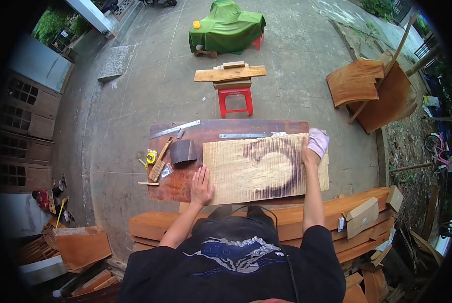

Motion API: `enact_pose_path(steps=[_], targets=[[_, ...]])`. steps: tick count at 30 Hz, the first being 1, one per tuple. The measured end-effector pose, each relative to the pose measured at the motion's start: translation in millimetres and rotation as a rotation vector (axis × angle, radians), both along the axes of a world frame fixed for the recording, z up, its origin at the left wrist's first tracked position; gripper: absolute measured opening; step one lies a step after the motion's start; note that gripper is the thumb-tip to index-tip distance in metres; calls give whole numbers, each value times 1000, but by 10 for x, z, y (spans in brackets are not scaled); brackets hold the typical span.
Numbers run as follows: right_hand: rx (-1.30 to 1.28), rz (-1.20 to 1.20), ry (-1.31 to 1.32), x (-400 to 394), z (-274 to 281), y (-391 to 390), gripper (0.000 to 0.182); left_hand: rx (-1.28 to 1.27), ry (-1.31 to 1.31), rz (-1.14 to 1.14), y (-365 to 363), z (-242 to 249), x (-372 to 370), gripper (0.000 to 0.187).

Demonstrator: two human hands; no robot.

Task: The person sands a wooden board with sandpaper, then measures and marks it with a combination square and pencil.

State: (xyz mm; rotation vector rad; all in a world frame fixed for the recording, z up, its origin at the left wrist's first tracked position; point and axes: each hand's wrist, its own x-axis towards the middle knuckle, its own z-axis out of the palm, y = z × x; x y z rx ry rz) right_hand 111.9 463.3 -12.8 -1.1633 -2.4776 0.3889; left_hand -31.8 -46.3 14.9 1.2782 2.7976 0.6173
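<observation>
A pale ribbed sheet [226, 174], resembling corrugated cardboard, lies on a reddish-brown wooden board [175, 188]; a dark curved stain marks its right half. My left hand [201, 188] rests flat with fingers out at the sheet's left edge. At the right edge, my right hand [308, 153] is closed on a light pink cloth [318, 142]. Left of the sheet are a curled dark sheet of sandpaper [183, 150], a wooden-handled brush [157, 169] and a yellow tape measure [151, 157]. Metal rulers [242, 135] lie along the far side.
Stacked wooden planks [281, 214] run between my body and the board. Beyond it stands a red stool [235, 102] bearing wood pieces [230, 74]. A green-covered object [227, 28] is farther back. Large wooden slabs [354, 83] lean at right; scrap wood [83, 246] lies at lower left.
</observation>
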Motion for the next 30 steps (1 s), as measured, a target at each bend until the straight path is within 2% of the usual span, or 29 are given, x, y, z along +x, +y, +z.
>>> enact_pose_path(steps=[3,7,10,11,12,14,17,18,20,22,23,25,26,27,28,30], targets=[[124,-118,-168,-278,140,-354,76,-16,7,4,-16,-12,11,78],[-202,313,57,-337,358,-1805,65,-24,25,11,1,-3,29,78],[-146,720,11,-210,754,-1494,63,-27,37,7,-1,-16,1,78],[-248,553,-35,-127,777,-1189,65,-31,37,15,-19,-28,26,78],[-256,301,55,-41,453,-909,63,-35,41,19,-41,-12,51,78],[-256,37,34,107,274,-210,61,-34,51,20,-19,-7,42,78],[-16,-158,109,110,-130,342,58,-25,62,17,-39,-51,37,79],[-64,-99,49,-7,47,217,58,-17,57,21,-28,-52,43,78],[-146,75,-3,-274,649,-582,58,-10,45,22,-29,-30,51,78],[-102,342,65,-508,724,-1478,58,2,42,24,-33,-26,62,78],[-25,489,120,-513,569,-1741,59,7,43,19,-32,-18,46,77],[-25,865,110,-463,579,-1793,62,4,53,21,-36,-13,50,76],[-107,842,118,-407,604,-1612,66,4,57,24,-36,-25,38,76],[-140,705,18,-319,767,-1390,68,3,57,28,-31,-25,32,76],[-137,437,58,-190,466,-1160,62,2,55,34,-33,-26,45,76],[20,155,32,34,120,-425,59,1,56,37,-48,-28,47,76]])
